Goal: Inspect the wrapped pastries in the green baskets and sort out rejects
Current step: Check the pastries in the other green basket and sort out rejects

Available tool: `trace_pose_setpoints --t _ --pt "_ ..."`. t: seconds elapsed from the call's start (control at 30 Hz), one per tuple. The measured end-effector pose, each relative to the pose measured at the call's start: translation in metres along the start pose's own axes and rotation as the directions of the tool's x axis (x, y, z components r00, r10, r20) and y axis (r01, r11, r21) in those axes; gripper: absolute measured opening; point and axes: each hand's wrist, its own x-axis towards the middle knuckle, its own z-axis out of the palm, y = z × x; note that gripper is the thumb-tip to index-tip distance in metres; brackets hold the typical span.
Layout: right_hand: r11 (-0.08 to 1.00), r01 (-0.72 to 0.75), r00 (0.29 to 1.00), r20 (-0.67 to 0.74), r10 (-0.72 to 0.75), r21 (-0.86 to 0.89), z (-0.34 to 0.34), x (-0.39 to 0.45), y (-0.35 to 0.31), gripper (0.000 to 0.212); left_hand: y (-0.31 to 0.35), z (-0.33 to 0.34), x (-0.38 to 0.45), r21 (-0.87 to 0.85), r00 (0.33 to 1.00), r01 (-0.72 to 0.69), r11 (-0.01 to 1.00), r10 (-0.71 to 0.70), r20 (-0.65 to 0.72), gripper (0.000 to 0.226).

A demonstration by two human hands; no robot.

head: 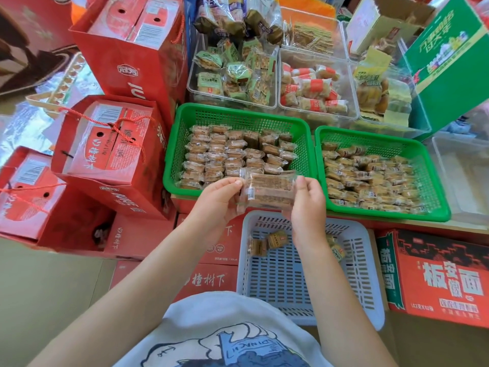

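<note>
Step in hand: inspection of one piece. Both hands hold a single wrapped pastry (267,190) up at centre frame, above the gap between the green baskets and the white basket (370,260). Left hand (217,201) pinches the wrapper's left end, fingers curled onto it; right hand (308,205) pinches the right end the same way. The piece is held flat, barcode label toward the camera.

Left green basket (172,144), centre frame: wrapped pastries packed in fairly tidy rows. Right green basket (439,181), right of centre: similar pastries, heaped loosely. The white basket, lower centre, holds only a few wrapped pieces (267,243) near its far end; judged to be the reject bin, though nothing marks it so.

Next move, as a judgement: decide pass or fail. A pass calls for setting the piece into a green basket, a fail for lowering it into the white basket. Turning it over first may be needed to check the other face and the seals.

Hard to make out: label print and seal condition are blurred, and no defect can be read. The right wrist covers part of the white basket's contents. Which green basket is checked stock cannot be told. Clear bins of other snacks (232,72) at upper centre and red cartons (105,144) at left are partly cut off.
</note>
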Motion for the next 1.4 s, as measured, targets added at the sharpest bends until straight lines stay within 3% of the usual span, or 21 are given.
trace_pose_setpoints --t 0.17,0.27,0.33,0.43,0.53,0.6,0.7,0.77,0.83,0.93,1.07,1.13,1.23,1.4 --pt "0.952 -0.096 0.993 0.089 0.074 0.29 0.004 0.011 -0.001 0.023 -0.007 -0.004 0.016 -0.028 0.988 0.125 0.992 -0.127 -0.09 0.019" --pt "0.94 -0.117 0.99 0.108 0.086 0.32 0.009 0.018 -0.002 0.025 -0.01 -0.001 0.026 -0.019 0.973 0.171 0.985 -0.172 -0.155 0.017" --pt "0.948 -0.1 0.992 0.102 0.073 0.302 0.014 0.025 -0.002 0.028 -0.007 0.002 0.035 0.008 0.972 0.2 0.98 -0.197 -0.129 0.03" --pt "0.949 -0.123 0.99 0.108 0.095 0.291 0.025 0.041 0.0 0.033 -0.002 0.01 0.048 0.246 0.994 0.111 0.963 -0.114 -0.002 0.035" --pt "0.979 -0.144 0.983 0.132 0.125 0.144 0.033 0.066 -0.002 0.031 0.002 0.01 0.077 0.417 0.99 0.03 0.908 0.032 -0.141 0.036" --pt "0.981 -0.194 0.946 0.264 0.189 -0.006 0.037 0.086 -0.004 0.038 0.006 0.006 0.104 0.497 0.968 0.011 0.868 0.116 -0.225 0.038" --pt "0.974 -0.144 0.868 0.451 0.209 -0.174 0.044 0.117 -0.003 0.043 0.011 0.003 0.141 0.57 0.961 -0.03 0.821 0.18 -0.208 0.038" --pt "0.976 -0.082 0.886 0.433 0.165 -0.203 0.053 0.14 -0.001 0.037 0.014 -0.001 0.163 0.59 0.957 -0.031 0.807 0.196 -0.216 0.046" --pt "0.975 -0.03 0.938 0.332 0.104 -0.222 0.06 0.167 -0.001 0.036 0.014 -0.01 0.186 0.696 0.943 -0.006 0.718 0.236 -0.235 0.043" --pt "0.956 0.092 0.976 0.217 -0.031 -0.278 0.07 0.206 0.002 0.036 0.008 -0.025 0.221 0.894 0.952 -0.035 0.446 0.288 -0.106 0.041" --pt "0.893 0.219 0.953 0.283 -0.109 -0.394 0.088 0.238 0.021 0.039 -0.01 -0.035 0.261 0.992 0.973 -0.113 -0.064 0.194 0.123 0.055" --pt "0.804 0.345 0.922 0.334 -0.195 -0.485 0.097 0.245 0.031 0.04 -0.02 -0.048 0.27 0.963 0.977 -0.143 -0.227 0.124 0.174 0.058" --pt "0.56 0.559 0.827 0.453 -0.332 -0.611 0.11 0.249 0.044 0.032 -0.03 -0.065 0.27 0.94 0.963 -0.171 -0.295 0.154 0.223 0.056" --pt "0.267 0.693 0.715 0.594 -0.369 -0.669 0.129 0.253 0.071 0.019 -0.035 -0.066 0.27 0.959 0.944 -0.167 -0.227 0.244 0.222 0.051"
